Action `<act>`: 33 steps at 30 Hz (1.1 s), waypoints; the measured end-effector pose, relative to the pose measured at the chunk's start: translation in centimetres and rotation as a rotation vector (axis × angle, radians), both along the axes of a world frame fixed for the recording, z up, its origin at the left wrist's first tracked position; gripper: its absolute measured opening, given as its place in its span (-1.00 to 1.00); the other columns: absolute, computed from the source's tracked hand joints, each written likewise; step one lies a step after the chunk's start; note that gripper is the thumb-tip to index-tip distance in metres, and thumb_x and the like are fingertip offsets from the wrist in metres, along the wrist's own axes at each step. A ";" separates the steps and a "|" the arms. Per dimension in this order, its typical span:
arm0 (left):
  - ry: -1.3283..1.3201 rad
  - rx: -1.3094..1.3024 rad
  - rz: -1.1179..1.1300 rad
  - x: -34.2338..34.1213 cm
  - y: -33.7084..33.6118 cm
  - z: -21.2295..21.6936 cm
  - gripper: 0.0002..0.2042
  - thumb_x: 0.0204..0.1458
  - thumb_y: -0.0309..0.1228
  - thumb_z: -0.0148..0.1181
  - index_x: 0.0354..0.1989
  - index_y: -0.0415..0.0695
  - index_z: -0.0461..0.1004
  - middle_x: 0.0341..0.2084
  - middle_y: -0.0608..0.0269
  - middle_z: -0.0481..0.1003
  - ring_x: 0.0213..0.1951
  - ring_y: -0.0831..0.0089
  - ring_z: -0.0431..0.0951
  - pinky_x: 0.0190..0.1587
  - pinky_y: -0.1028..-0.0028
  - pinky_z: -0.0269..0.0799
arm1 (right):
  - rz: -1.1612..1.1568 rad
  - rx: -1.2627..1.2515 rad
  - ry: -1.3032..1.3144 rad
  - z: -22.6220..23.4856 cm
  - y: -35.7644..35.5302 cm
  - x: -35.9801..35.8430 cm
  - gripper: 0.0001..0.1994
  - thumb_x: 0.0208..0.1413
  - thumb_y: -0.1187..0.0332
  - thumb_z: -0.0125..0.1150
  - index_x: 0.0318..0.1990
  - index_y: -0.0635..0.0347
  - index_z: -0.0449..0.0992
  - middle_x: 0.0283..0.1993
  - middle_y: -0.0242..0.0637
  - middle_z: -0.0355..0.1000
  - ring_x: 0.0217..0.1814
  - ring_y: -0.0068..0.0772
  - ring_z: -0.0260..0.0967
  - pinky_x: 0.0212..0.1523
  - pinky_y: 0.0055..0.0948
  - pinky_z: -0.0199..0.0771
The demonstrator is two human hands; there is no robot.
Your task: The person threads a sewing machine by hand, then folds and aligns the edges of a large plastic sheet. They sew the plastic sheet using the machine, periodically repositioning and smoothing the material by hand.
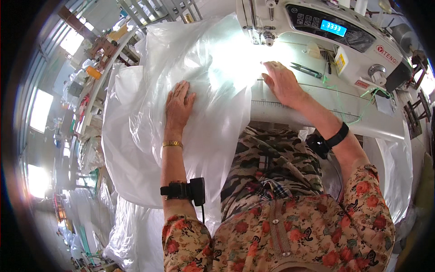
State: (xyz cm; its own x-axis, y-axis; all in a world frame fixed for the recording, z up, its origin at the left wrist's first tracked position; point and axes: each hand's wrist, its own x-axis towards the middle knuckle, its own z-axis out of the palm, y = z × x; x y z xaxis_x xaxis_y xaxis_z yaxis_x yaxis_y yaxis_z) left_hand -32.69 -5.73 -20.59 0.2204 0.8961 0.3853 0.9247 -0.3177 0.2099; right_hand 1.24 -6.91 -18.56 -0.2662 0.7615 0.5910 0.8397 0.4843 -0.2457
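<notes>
A large sheet of thin, see-through white plastic film (199,136) spreads over the sewing table and hangs down toward me on the left. My left hand (180,105) lies flat on it, fingers stretched forward. Close to the needle area of a white sewing machine (281,27), my right hand (284,85) rests at the film's right edge with its thumb apart from the fingers. Glare from the machine's lamp washes out the film and the spot by those fingertips. The presser foot and needle tip cannot be made out.
Thread snips (306,70) lie right of my right hand, near loose green thread (337,86). A ruler strip (299,111) runs along the table's front edge. The machine's control panel (331,27) is lit. A long cluttered bench (108,68) stands at the left, below it more plastic.
</notes>
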 end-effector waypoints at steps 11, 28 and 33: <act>0.008 -0.032 -0.026 -0.2 1.2 0.2 -0.50 0.25 -0.10 -0.04 0.26 -0.14 0.31 0.28 0.21 0.27 0.36 0.33 0.14 0.41 0.28 -0.07 | 0.492 -0.938 0.829 -5.5 -14.5 -9.3 -0.65 0.17 0.19 0.16 -0.29 0.41 0.54 -0.45 -0.13 0.49 -0.39 -0.29 0.45 -0.33 -0.30 0.42; -0.045 -0.012 -0.041 -0.2 0.6 0.7 -0.53 0.27 -0.10 -0.08 0.22 -0.14 0.34 0.25 0.20 0.31 0.31 0.31 0.24 0.40 0.26 -0.05 | 0.700 -1.290 0.832 -4.9 -21.3 -1.8 -0.67 0.20 0.26 0.09 -0.18 0.46 0.52 -0.36 -0.25 0.53 -0.37 -0.57 0.42 -0.28 -0.52 0.48; -0.438 -0.010 -0.153 3.2 -5.8 3.6 -0.61 0.20 -0.15 0.08 0.08 -0.16 0.44 0.09 0.01 0.43 0.05 0.12 0.47 0.26 0.21 0.13 | 0.586 -1.499 1.054 -6.8 -22.1 -2.5 -0.73 0.26 0.33 0.06 -0.07 0.38 0.52 -0.17 -0.29 0.54 -0.22 -0.59 0.48 -0.09 -0.53 0.49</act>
State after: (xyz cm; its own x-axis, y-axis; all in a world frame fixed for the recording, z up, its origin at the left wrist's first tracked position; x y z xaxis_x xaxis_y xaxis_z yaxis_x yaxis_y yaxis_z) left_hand -29.53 -11.56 -17.01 0.1686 0.8702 0.4630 0.6907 -0.4394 0.5743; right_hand -1.24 -29.00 -25.37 -0.6654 0.6858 -0.2947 -0.0688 -0.4495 -0.8906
